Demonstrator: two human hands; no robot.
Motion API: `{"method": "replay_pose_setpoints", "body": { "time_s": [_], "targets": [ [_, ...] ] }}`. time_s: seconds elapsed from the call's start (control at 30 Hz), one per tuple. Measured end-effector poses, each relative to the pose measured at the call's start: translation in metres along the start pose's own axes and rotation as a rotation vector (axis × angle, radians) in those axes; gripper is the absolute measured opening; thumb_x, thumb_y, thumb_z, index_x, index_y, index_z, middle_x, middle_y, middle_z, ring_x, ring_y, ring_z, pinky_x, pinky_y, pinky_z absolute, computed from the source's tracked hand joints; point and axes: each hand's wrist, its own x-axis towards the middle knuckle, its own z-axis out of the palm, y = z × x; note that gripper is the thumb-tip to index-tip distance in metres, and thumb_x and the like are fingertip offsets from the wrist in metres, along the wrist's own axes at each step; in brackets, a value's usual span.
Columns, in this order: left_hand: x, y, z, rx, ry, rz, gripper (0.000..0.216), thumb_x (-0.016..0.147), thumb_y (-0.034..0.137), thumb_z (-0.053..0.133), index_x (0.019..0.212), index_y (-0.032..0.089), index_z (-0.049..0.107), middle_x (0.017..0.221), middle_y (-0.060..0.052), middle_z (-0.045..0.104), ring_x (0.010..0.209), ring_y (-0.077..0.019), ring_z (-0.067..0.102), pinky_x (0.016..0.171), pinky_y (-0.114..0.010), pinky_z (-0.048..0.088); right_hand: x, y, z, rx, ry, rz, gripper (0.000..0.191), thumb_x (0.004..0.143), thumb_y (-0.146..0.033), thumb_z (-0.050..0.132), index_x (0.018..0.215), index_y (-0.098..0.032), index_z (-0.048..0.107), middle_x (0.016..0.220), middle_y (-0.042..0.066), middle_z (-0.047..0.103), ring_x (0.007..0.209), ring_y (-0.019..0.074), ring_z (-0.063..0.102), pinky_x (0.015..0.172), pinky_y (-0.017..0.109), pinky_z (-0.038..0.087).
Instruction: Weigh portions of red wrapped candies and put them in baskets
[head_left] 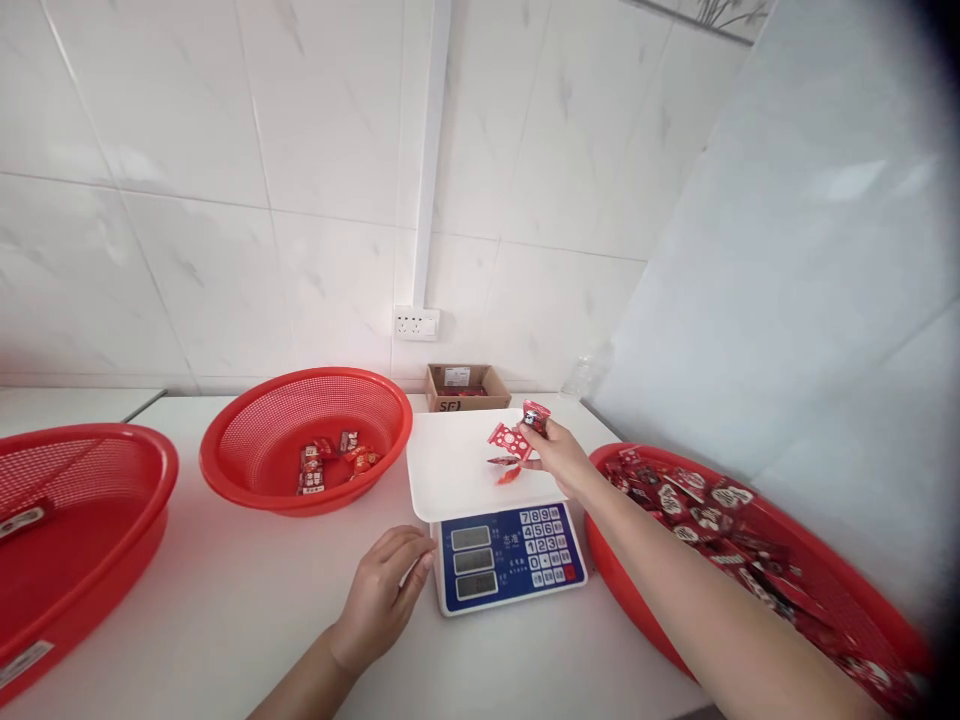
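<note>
Small red wrapped candies [511, 440] are in my right hand [559, 455], its fingers closed on them above the white pan [446, 470] of a digital scale. One orange-red wrapper lies low by the fingertips; whether it touches the pan I cannot tell. My left hand [386, 590] is beside the left edge of the scale's blue keypad panel [514, 560], fingers curled with their tips near the thumb, and nothing shows in it. Three small displays sit on the panel's left side, too faint to read.
A red basket [622, 590] heaped with wrapped candies stands at the right, under my forearm. Left of the scale, another red basket [247, 485] holds several packets. A third red basket [127, 560] is at far left. Behind the scale stands a cardboard box [469, 403] near the wall.
</note>
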Motion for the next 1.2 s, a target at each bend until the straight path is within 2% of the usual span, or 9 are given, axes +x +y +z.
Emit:
{"method": "replay_pose_setpoints", "body": {
  "time_s": [0.13,0.27,0.43,0.53,0.7,0.87,0.93,1.03,1.2],
  "targets": [
    [0.001,0.001,0.0,-0.009,0.004,-0.001,0.016,0.089,0.017,0.046,0.097,0.019,0.06,0.086,-0.006,0.065,0.085,-0.0164,0.06,0.074,-0.028,0.051,0.005,0.005,0.006,-0.087,0.005,-0.021,0.019,0.08,-0.033,0.051,0.093,-0.02,0.056,0.097,0.006,0.067,0.084,0.0189,0.064,0.061,0.03,0.057],
    [0.002,0.003,-0.001,-0.013,0.003,0.005,0.016,0.089,0.018,0.046,0.098,0.019,0.06,0.085,-0.006,0.066,0.084,-0.0169,0.061,0.073,-0.029,0.051,0.009,0.008,-0.001,-0.25,0.036,-0.085,0.024,0.081,-0.038,0.049,0.096,-0.021,0.057,0.097,0.005,0.067,0.086,0.0187,0.064,0.067,0.029,0.053],
    [0.0,0.003,-0.001,-0.018,-0.007,-0.007,0.016,0.09,0.018,0.045,0.098,0.019,0.059,0.085,-0.007,0.065,0.084,-0.0174,0.061,0.072,-0.029,0.051,0.01,0.013,-0.014,-0.55,0.07,-0.128,0.007,0.073,-0.027,0.055,0.074,-0.02,0.058,0.076,0.004,0.066,0.08,0.0203,0.06,0.068,0.029,0.043],
    [0.0,0.003,-0.001,-0.016,-0.025,-0.011,0.017,0.09,0.019,0.044,0.098,0.019,0.059,0.085,-0.007,0.065,0.084,-0.0175,0.061,0.072,-0.03,0.051,0.006,0.015,-0.018,-0.655,0.047,-0.131,0.006,0.073,-0.025,0.055,0.069,-0.021,0.055,0.069,0.002,0.064,0.073,0.0189,0.06,0.064,0.028,0.039],
    [0.0,0.002,0.0,-0.019,-0.051,-0.024,0.018,0.091,0.019,0.043,0.099,0.019,0.059,0.087,-0.008,0.065,0.086,-0.018,0.06,0.074,-0.03,0.051,-0.003,0.02,-0.023,-0.663,-0.067,-0.113,0.009,0.077,-0.027,0.051,0.08,-0.021,0.056,0.078,0.0,0.068,0.061,0.0123,0.061,0.059,0.024,0.042],
    [0.001,0.001,0.001,0.0,-0.053,-0.017,0.017,0.091,0.02,0.044,0.098,0.019,0.059,0.087,-0.007,0.066,0.085,-0.0176,0.061,0.074,-0.028,0.051,-0.008,0.023,-0.036,-0.697,-0.104,-0.098,0.021,0.079,-0.032,0.049,0.092,-0.019,0.06,0.078,0.001,0.07,0.061,0.0127,0.064,0.058,0.023,0.046],
    [0.001,0.0,0.001,0.013,-0.048,-0.011,0.017,0.091,0.021,0.044,0.097,0.019,0.06,0.087,-0.007,0.066,0.085,-0.0172,0.062,0.073,-0.027,0.051,-0.01,0.022,-0.046,-0.756,-0.095,-0.108,0.029,0.079,-0.039,0.051,0.098,-0.02,0.061,0.082,0.003,0.071,0.068,0.0158,0.065,0.065,0.026,0.047],
    [0.001,-0.001,0.0,0.032,-0.039,-0.016,0.017,0.09,0.022,0.044,0.095,0.019,0.06,0.087,-0.007,0.066,0.084,-0.0171,0.062,0.072,-0.026,0.052,-0.012,0.021,-0.073,-0.868,0.002,-0.115,0.037,0.08,-0.042,0.048,0.107,-0.02,0.06,0.098,0.008,0.069,0.09,0.0224,0.063,0.08,0.033,0.044],
    [0.002,-0.006,0.001,0.049,-0.026,0.003,0.017,0.09,0.024,0.045,0.095,0.019,0.061,0.089,-0.007,0.066,0.085,-0.0173,0.062,0.072,-0.026,0.052,-0.018,0.037,-0.147,-1.006,0.135,-0.011,0.032,0.082,-0.034,0.044,0.105,-0.019,0.06,0.108,0.009,0.066,0.102,0.0242,0.059,0.088,0.035,0.04]
  ]
}}
